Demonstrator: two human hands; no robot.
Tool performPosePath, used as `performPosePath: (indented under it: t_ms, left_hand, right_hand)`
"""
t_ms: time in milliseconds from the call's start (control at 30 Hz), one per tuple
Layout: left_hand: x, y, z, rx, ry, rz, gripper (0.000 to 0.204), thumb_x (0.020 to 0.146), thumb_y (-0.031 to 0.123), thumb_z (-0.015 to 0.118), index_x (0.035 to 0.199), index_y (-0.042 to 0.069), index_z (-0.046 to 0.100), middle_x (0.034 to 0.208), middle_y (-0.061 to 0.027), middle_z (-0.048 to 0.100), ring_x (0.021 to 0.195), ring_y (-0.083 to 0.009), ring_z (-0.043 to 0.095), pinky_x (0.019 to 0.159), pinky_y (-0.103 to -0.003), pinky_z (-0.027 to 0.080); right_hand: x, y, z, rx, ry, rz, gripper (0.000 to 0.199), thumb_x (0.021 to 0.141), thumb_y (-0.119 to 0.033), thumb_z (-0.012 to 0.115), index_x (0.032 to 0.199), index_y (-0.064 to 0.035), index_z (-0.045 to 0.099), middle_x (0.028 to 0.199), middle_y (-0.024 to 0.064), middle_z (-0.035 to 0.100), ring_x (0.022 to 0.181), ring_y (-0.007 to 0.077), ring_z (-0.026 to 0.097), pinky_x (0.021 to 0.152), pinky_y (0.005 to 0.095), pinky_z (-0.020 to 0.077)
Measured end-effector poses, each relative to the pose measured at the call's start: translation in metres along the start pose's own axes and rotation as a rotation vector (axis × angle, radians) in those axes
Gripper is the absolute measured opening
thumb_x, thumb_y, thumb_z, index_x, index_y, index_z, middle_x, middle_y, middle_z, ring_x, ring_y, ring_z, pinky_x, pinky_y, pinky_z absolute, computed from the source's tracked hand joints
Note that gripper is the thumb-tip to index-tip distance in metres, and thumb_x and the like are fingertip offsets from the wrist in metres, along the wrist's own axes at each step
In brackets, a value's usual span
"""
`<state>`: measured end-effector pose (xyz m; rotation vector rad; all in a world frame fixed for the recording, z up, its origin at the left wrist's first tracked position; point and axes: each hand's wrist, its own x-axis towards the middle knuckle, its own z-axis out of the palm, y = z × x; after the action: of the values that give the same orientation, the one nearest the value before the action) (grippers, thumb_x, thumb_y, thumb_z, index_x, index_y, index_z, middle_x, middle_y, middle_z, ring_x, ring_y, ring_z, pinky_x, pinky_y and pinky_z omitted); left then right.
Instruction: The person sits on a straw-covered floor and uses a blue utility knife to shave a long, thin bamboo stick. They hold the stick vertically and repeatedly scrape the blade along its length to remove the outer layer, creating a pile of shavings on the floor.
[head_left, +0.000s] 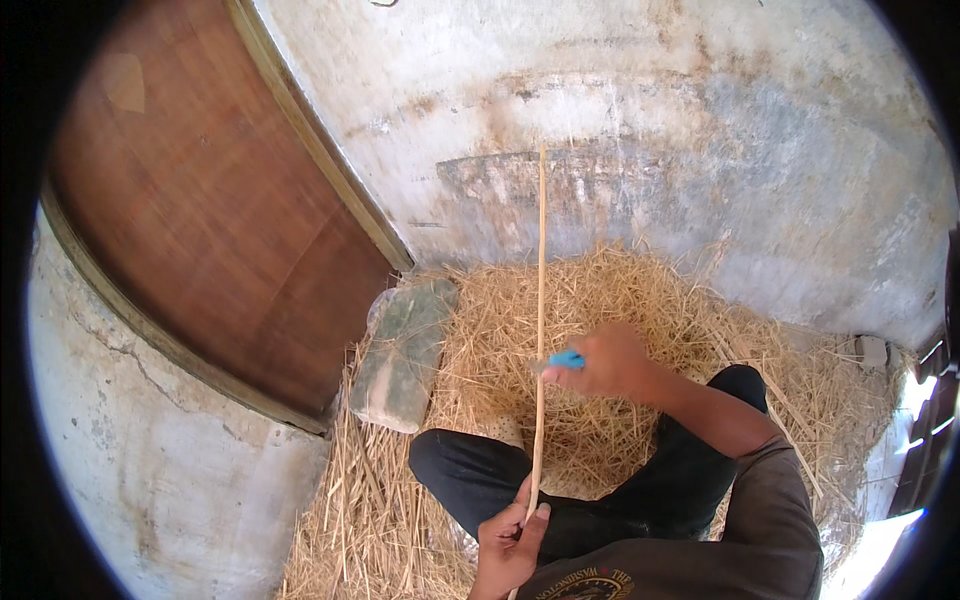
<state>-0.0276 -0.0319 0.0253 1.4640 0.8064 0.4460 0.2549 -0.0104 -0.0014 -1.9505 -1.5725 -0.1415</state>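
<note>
With left hand (510,548), pinches a pale stick (542,300) low down; with right hand (615,362), curled, grips a blue-handled tool (568,358) at midlength.

A brown wooden door (220,210) fills the upper left of the frame, edged by a pale wooden door frame (315,135). A stained, whitish wall (800,180) spans the top and upper right. Just below the door's lower corner, left of centre, lies a greyish-green slab (402,360), beside loose straw-coloured strips (640,290) spread across the middle. A small grey block (872,351) sits at the right.
</note>
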Motion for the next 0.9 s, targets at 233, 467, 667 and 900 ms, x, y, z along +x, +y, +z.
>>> performPosePath:
  t_ms: [233, 467, 667, 900]
  left_hand:
    - [-0.004, -0.005, 0.006, -0.049, -0.003, 0.002, 0.041, 0.094, 0.005, 0.056, 0.133, -0.002, 0.049, 0.069, 0.0086, 0.046, 0.058, 0.0014, 0.037, 0.052, -0.016, 0.03]
    - [-0.01, 0.0, -0.005, -0.058, -0.017, -0.011, 0.043, 0.096, 0.011, 0.053, 0.138, 0.004, 0.045, 0.068, 0.0089, 0.047, 0.056, 0.0001, 0.039, 0.049, -0.016, 0.03]
    - [-0.017, -0.004, -0.007, -0.146, -0.045, -0.078, 0.044, 0.096, 0.012, 0.053, 0.139, 0.006, 0.044, 0.064, 0.0111, 0.04, 0.052, 0.001, 0.034, 0.046, -0.017, 0.024]
    - [-0.033, -0.021, -0.005, -0.01, -0.113, -0.02, 0.04, 0.096, 0.011, 0.055, 0.135, 0.005, 0.05, 0.068, 0.0115, 0.041, 0.058, -0.0006, 0.035, 0.051, -0.02, 0.027]
  right_hand:
    - [0.004, 0.013, -0.005, -0.112, 0.005, -0.081, 0.076, 0.07, -0.082, 0.05, 0.051, -0.0091, 0.058, 0.041, 0.0072, 0.046, 0.037, 0.0248, 0.049, 0.038, 0.0371, 0.0367]
    - [0.037, 0.015, 0.004, -0.117, 0.108, -0.184, 0.077, 0.07, -0.085, 0.047, 0.047, -0.0115, 0.052, 0.038, 0.0016, 0.038, 0.033, 0.0185, 0.042, 0.034, 0.0353, 0.0297]
    - [0.063, 0.05, 0.0, -0.243, 0.027, -0.055, 0.076, 0.075, -0.084, 0.042, 0.047, -0.0133, 0.049, 0.04, -0.0027, 0.038, 0.035, 0.0135, 0.038, 0.034, 0.0326, 0.0286]
    - [0.102, 0.116, -0.039, -0.282, -0.001, 0.42, 0.079, 0.082, -0.08, 0.036, 0.052, -0.0083, 0.051, 0.045, -0.0022, 0.04, 0.043, 0.0129, 0.044, 0.039, 0.032, 0.0356]
